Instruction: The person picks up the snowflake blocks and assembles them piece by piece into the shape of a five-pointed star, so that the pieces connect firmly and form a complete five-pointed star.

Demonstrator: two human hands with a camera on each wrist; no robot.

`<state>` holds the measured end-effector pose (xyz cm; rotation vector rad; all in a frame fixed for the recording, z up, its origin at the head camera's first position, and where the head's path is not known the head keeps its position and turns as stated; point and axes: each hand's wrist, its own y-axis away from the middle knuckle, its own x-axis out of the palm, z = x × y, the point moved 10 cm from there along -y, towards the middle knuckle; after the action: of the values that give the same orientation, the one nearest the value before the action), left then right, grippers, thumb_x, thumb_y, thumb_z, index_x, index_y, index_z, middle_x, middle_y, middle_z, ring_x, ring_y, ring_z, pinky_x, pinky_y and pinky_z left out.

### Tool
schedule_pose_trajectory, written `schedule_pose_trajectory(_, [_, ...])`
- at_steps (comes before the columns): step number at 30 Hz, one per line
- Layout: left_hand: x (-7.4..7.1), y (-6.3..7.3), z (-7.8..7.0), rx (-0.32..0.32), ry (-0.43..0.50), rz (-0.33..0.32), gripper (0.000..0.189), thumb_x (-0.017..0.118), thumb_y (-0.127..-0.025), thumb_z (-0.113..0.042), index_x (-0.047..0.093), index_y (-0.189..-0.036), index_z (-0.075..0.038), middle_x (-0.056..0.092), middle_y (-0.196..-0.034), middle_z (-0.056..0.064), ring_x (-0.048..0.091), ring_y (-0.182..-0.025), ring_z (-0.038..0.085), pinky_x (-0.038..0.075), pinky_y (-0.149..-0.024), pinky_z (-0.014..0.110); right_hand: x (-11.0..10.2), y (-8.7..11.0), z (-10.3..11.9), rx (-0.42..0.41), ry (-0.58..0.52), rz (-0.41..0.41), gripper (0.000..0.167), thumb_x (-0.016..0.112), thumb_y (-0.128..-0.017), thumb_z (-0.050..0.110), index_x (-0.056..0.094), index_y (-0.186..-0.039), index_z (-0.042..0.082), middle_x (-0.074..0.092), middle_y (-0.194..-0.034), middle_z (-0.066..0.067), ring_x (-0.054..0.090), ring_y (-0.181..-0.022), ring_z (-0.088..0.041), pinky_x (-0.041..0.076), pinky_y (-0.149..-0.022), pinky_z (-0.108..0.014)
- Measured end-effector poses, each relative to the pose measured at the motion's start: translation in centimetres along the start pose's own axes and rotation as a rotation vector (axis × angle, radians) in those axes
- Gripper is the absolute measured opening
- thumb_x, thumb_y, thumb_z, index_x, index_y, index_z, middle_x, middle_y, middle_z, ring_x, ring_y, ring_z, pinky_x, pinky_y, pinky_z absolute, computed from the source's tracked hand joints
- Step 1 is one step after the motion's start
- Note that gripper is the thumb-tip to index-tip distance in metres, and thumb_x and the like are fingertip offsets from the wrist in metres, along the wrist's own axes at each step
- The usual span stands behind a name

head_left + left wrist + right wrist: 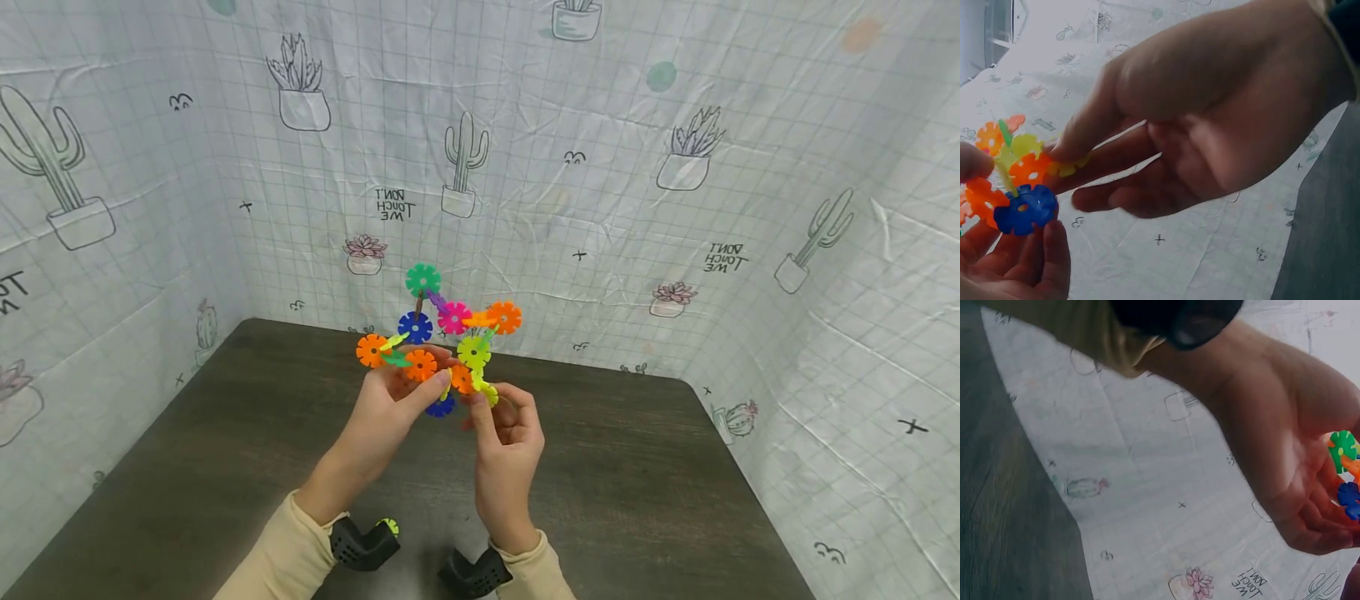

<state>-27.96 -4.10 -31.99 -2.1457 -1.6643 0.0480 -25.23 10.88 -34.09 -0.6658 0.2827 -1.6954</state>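
Note:
A linked ring of plastic snowflake discs is held up over the table in the head view. My left hand [375,408] grips its lower left part, thumb tip by an edge-on yellow disc, near an orange disc [420,365] and a blue disc [440,407]. Thumb and finger of my right hand [510,442] pinch a yellow disc [489,393] beside another orange disc [462,379]. The upper ring has a green disc [423,280], a pink disc [454,318] and several others. In the left wrist view, the right hand [1197,119] pinches at the yellow disc [1066,166].
A loose yellow-green disc [390,527] lies on the dark wooden table [637,483], partly behind the black wrist mount [364,546] on the left arm. A patterned cloth [525,225] encloses the table's back and sides.

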Motion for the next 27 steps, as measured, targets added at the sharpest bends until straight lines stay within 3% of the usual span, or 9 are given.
schedule_pose_trajectory(8, [0.0, 0.1, -0.3, -0.02, -0.023, 0.054, 0.03, 0.061, -0.102, -0.011, 0.055, -0.129, 0.002, 0.064, -0.124, 0.014, 0.068, -0.11, 0.019, 0.06, -0.092, 0.037, -0.6, 0.0, 0.8, -0.047, 0.032, -0.008, 0.02, 0.061, -0.101, 0.004, 0.055, -0.115, -0.009, 0.076, -0.097, -0.001, 0.071, -0.083, -0.013, 0.057, -0.066, -0.026])
schedule_pose_trajectory(11, [0.3, 0.1, -0.3, -0.023, -0.017, 0.083, 0.03, 0.059, -0.103, -0.011, 0.054, -0.129, 0.003, 0.061, -0.124, 0.017, 0.07, -0.104, 0.022, 0.062, -0.084, 0.044, -0.8, 0.0, 0.6, -0.009, 0.0, -0.013, 0.017, 0.06, -0.102, 0.005, 0.056, -0.115, -0.004, 0.076, -0.098, -0.001, 0.072, -0.085, -0.013, 0.057, -0.066, -0.025])
schedule_pose_trajectory(14, [0.5, 0.1, -0.3, -0.03, -0.045, 0.1, 0.029, 0.056, -0.105, -0.012, 0.055, -0.13, 0.002, 0.06, -0.122, 0.019, 0.072, -0.096, 0.027, 0.063, -0.079, 0.042, -0.8, 0.0, 0.2, 0.059, -0.064, -0.008, 0.015, 0.061, -0.102, 0.008, 0.057, -0.115, 0.002, 0.076, -0.097, 0.0, 0.072, -0.085, -0.013, 0.057, -0.067, -0.025])
schedule_pose_trajectory(21, [0.6, 0.0, -0.1, -0.062, -0.145, 0.103, 0.029, 0.054, -0.106, -0.019, 0.059, -0.128, -0.001, 0.064, -0.09, 0.012, 0.065, -0.074, 0.02, 0.06, -0.072, 0.029, -0.7, 0.0, -0.3, 0.162, -0.145, 0.004, 0.016, 0.061, -0.103, 0.013, 0.057, -0.117, 0.006, 0.075, -0.096, 0.0, 0.07, -0.084, -0.014, 0.056, -0.065, -0.024])
schedule_pose_trajectory(24, [0.5, 0.2, 0.0, -0.075, -0.154, 0.116, 0.029, 0.056, -0.105, -0.019, 0.06, -0.127, -0.001, 0.063, -0.085, 0.009, 0.061, -0.073, 0.019, 0.058, -0.071, 0.028, -0.7, 0.1, -0.4, 0.174, -0.143, 0.013, 0.018, 0.06, -0.103, 0.012, 0.057, -0.12, 0.006, 0.076, -0.098, 0.0, 0.07, -0.084, -0.013, 0.056, -0.065, -0.024])
schedule_pose_trajectory(27, [0.5, 0.3, 0.2, -0.09, -0.176, 0.133, 0.029, 0.063, -0.101, -0.02, 0.062, -0.127, -0.006, 0.063, -0.094, 0.007, 0.06, -0.077, 0.02, 0.058, -0.073, 0.031, -0.7, 0.2, -0.5, 0.19, -0.146, 0.019, 0.02, 0.06, -0.103, 0.011, 0.056, -0.122, 0.007, 0.076, -0.098, 0.0, 0.069, -0.082, -0.012, 0.056, -0.064, -0.023])
